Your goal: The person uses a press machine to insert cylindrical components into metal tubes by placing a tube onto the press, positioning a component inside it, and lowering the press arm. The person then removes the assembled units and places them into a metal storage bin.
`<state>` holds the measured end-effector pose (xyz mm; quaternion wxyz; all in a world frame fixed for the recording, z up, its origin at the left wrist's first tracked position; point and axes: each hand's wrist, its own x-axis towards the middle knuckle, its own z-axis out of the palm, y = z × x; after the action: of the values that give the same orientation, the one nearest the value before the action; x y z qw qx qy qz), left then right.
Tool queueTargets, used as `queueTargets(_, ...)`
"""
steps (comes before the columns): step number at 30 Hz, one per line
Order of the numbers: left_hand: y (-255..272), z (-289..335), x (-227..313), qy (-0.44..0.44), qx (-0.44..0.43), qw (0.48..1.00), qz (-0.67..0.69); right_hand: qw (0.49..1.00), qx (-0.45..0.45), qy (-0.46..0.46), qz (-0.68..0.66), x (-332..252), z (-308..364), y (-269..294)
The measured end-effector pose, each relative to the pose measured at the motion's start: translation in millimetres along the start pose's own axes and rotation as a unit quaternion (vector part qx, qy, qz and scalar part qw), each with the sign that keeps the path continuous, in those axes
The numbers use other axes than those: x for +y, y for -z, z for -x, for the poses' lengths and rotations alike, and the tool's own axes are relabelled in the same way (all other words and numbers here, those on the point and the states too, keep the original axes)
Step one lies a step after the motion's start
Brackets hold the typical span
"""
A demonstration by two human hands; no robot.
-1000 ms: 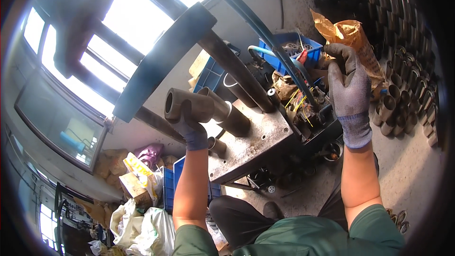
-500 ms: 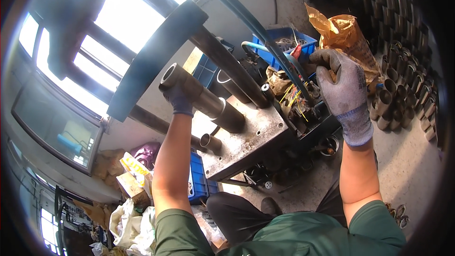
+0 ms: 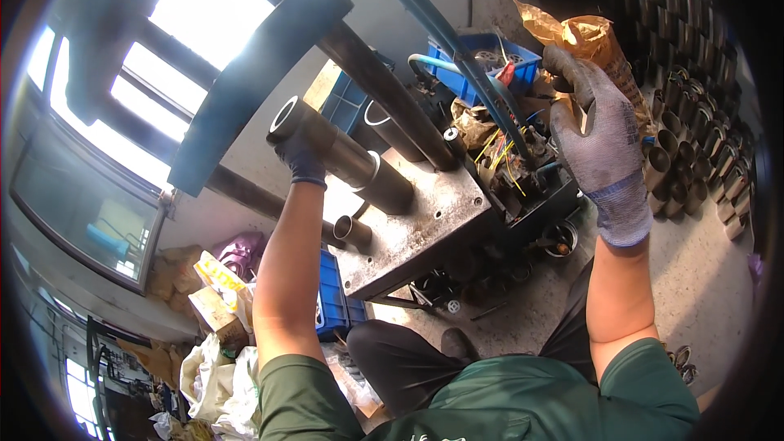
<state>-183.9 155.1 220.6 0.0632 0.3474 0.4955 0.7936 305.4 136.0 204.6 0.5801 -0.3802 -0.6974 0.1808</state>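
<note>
My left hand (image 3: 300, 155), in a dark glove, is wrapped around the upper part of a thick metal tube (image 3: 349, 151). The tube stands on a wider, darker cylinder (image 3: 390, 189) on the steel press table (image 3: 425, 224), under the blue press plate (image 3: 261, 73). A short pipe piece (image 3: 351, 230) stands near the table's left edge. Raised to the right of the table, my right hand (image 3: 600, 135) wears a grey glove with a darker palm. Its fingers are bent and apart from the thumb, with nothing seen between them.
Steel columns (image 3: 384, 94) rise from the table. Blue hoses (image 3: 445, 41) run down beside loose wires (image 3: 506, 159). Behind are a blue crate (image 3: 469, 57) and a brown paper sack (image 3: 600, 37). Many metal tubes (image 3: 678, 151) are stacked at the right. White bags (image 3: 220, 376) lie lower left.
My right hand's fingers have loosened from a tighter curl. My left hand keeps its place on the tube. The whole view has shifted slightly.
</note>
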Motion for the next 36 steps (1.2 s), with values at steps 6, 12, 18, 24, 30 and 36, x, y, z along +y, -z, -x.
queueTargets(6, -34, 45, 3, 0.026, 0.040, 0.986, -0.159, 0.998, 0.007, 0.011, -0.054, 13, 4, 1)
queueTargets(12, 28, 21, -37, -0.053, 0.029, 0.961, -0.270, 0.998, 0.023, 0.045, -0.048, 8, 5, -6)
queueTargets(18, 116, 97, -85, -0.009, 0.142, 0.923, -0.357, 0.998, -0.033, -0.015, -0.052, 6, 3, 2)
queueTargets(24, 165, 147, -113, 0.275, 0.159, 0.801, -0.507, 0.996, 0.002, 0.006, -0.084, 1, 6, -3)
queueTargets(30, 161, 142, -117, 0.198, 0.169, 0.869, -0.422, 0.999, -0.003, 0.010, -0.045, -3, 6, 1)
queueTargets(36, 96, 110, -29, -0.168, 0.071, 0.981, -0.074, 0.999, -0.025, 0.013, -0.040, -1, 5, 6)
